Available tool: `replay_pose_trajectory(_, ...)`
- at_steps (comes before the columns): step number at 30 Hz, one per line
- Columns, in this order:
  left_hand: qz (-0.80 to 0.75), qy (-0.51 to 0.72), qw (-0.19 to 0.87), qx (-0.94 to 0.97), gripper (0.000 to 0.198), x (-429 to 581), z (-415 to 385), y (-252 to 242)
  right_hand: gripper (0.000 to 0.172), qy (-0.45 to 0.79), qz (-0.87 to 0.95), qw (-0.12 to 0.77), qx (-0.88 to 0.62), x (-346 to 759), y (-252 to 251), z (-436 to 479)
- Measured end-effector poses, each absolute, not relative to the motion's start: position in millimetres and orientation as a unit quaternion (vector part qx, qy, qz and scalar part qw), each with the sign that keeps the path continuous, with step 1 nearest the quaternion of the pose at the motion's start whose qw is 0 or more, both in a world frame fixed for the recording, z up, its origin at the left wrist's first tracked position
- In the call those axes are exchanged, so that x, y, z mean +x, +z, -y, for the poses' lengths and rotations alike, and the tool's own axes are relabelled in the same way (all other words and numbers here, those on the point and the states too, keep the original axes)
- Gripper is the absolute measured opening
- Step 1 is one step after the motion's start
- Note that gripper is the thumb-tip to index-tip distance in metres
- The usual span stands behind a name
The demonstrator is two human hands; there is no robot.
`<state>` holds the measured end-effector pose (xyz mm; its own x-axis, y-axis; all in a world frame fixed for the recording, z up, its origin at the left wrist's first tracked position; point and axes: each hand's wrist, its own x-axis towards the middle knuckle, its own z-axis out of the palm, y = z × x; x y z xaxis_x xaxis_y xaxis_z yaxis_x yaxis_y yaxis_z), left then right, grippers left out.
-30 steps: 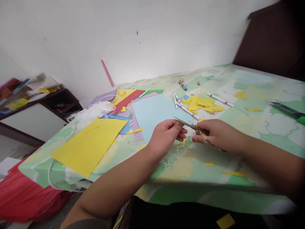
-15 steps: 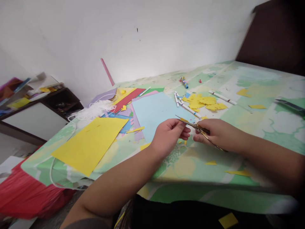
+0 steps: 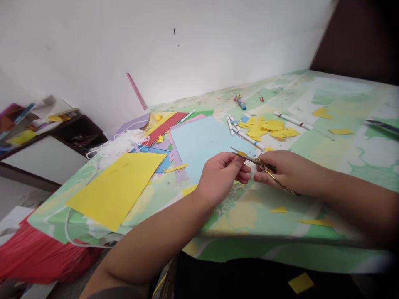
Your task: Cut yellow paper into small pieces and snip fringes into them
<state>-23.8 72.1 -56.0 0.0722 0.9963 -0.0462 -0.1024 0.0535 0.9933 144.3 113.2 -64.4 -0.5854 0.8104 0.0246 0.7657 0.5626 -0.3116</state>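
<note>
My right hand (image 3: 279,168) is closed around the gold handles of a pair of scissors (image 3: 254,160), whose blades point left. My left hand (image 3: 222,172) pinches a small piece of yellow paper (image 3: 241,153) at the blades; most of that piece is hidden by fingers and blades. Beneath and beyond my hands lies a light blue sheet of paper (image 3: 199,141). A heap of cut yellow paper pieces (image 3: 268,127) lies just past the scissors, with several white markers (image 3: 249,138) beside it. To the left is a large yellow sheet (image 3: 118,189).
A tangle of white string (image 3: 120,143) and coloured papers lie at the table's left back. A dark-bladed tool (image 3: 383,126) rests at the right edge. Yellow scraps (image 3: 315,222) lie near the front edge. A red plastic bag (image 3: 46,253) and a shelf (image 3: 46,153) stand left.
The view has shifted slightly. Both hands keep their hold on the scissors and the yellow paper piece, and the scissor blades look a little closer together.
</note>
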Motion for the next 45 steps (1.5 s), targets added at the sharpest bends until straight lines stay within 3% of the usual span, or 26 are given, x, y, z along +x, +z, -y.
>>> replay_pose_trajectory(24,-0.454,0.475,0.582,0.479,0.012,-29.6,-71.6,-52.7,0.048,0.084,0.870,0.083,-0.479,144.5,-59.8,-113.2)
replay_pose_trajectory(45,-0.462,0.492,0.527,0.516,0.015,-29.4,-70.8,-53.6,0.043,0.110,0.873,0.108,-0.463,142.6,-64.2,-110.1)
